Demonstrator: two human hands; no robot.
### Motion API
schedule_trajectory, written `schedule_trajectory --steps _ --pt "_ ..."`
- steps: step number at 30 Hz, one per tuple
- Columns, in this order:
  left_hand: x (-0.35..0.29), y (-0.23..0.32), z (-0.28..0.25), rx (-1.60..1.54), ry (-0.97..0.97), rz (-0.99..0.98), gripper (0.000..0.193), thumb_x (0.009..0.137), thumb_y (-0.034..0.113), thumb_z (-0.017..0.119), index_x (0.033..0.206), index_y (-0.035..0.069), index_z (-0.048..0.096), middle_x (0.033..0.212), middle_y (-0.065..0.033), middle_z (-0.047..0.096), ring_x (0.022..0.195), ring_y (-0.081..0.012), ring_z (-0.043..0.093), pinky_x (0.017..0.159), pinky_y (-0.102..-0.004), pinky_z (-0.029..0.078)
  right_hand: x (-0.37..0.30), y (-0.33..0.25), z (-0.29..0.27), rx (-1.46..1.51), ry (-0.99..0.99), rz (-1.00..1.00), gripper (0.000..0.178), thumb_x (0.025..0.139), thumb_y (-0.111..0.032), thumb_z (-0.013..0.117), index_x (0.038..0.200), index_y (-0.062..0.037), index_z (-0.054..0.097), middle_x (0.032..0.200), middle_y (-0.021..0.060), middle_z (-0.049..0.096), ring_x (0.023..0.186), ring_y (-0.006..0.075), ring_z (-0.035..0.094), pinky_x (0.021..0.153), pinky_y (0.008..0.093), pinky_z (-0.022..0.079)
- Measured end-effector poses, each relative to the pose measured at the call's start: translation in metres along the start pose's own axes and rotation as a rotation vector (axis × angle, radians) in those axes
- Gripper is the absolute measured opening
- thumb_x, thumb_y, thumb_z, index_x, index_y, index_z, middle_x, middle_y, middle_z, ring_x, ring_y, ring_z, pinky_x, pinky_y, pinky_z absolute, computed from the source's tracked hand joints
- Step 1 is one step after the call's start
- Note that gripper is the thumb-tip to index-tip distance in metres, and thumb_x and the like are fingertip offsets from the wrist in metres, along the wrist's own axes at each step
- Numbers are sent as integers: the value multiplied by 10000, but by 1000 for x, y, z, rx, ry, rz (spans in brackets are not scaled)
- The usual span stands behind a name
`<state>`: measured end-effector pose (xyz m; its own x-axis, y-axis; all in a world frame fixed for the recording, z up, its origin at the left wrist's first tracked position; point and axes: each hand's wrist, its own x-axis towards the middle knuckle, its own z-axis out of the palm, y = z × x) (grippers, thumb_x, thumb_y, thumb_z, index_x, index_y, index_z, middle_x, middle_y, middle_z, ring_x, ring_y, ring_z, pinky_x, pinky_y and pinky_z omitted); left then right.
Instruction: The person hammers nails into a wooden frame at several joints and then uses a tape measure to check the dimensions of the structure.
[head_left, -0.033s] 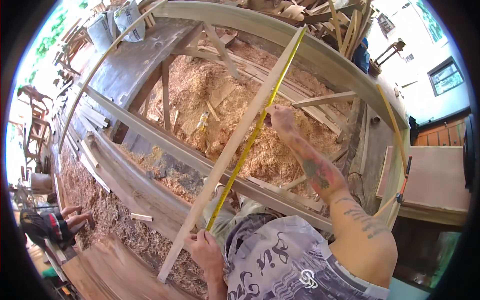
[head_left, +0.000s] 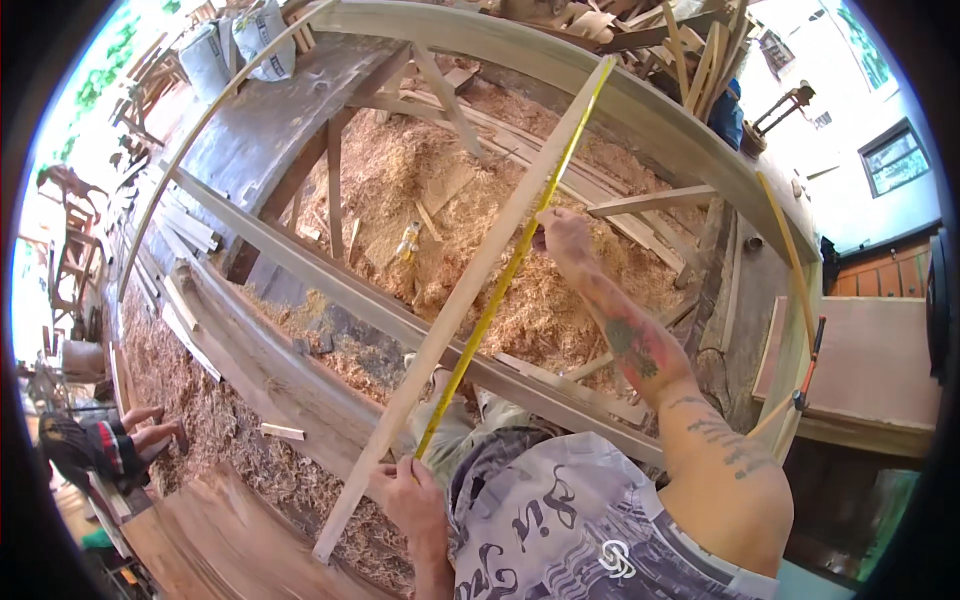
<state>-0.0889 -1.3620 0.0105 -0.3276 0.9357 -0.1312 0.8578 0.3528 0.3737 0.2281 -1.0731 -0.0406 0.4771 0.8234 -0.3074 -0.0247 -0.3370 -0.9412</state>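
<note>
A yellow tape measure (head_left: 472,350) is stretched along the right edge of a long pale wooden slat (head_left: 412,393). The slat slants across a wooden frame, its far end resting at a curved pale board (head_left: 430,32). My left hand (head_left: 412,500) is closed on the near end of the tape, beside the slat's lower part. Further up, my right hand (head_left: 566,238) pinches the tape at its edge, arm outstretched. The tape's case, if it is in my left hand, is hidden. A dark wooden rail (head_left: 300,268) crosses beneath slat and tape.
Wood shavings (head_left: 375,185) heap inside the frame. A diagonal brace (head_left: 650,200) stands at right, near an orange-and-black clamp or saw handle (head_left: 812,360). Another person's feet (head_left: 150,432) show at lower left. White sacks (head_left: 262,45) and stacked offcuts (head_left: 700,60) stand further back.
</note>
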Motion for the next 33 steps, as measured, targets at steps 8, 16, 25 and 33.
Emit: schedule_trajectory --steps 8,16,25,33 --pt "12 18 24 61 140 142 141 903 174 605 952 70 687 1082 -214 514 868 -373 615 660 -472 517 44 24 -17 115 -35 -29 193 854 -129 601 781 38 662 651 101 653 508 150 599 457 291 462" --pt "4 15 26 41 -15 2 173 921 180 599 991 49 688 1009 -191 519 905 -358 590 709 -460 502 38 35 -17 20 -62 -33 201 868 -150 601 893 37 669 753 106 687 560 162 651 492 278 523" --pt "1 15 19 19 -12 -74 185 921 192 610 1017 56 690 1018 -203 526 908 -376 585 755 -477 495 32 33 -14 88 -78 -15 200 875 -154 593 881 33 665 758 112 686 560 159 652 479 266 510" --pt "14 10 19 55 -39 -38 169 918 175 602 994 53 691 1001 -211 541 914 -384 589 762 -478 501 31 20 -5 -101 -89 -100 225 895 -153 578 799 23 681 702 89 674 539 134 597 462 266 470"
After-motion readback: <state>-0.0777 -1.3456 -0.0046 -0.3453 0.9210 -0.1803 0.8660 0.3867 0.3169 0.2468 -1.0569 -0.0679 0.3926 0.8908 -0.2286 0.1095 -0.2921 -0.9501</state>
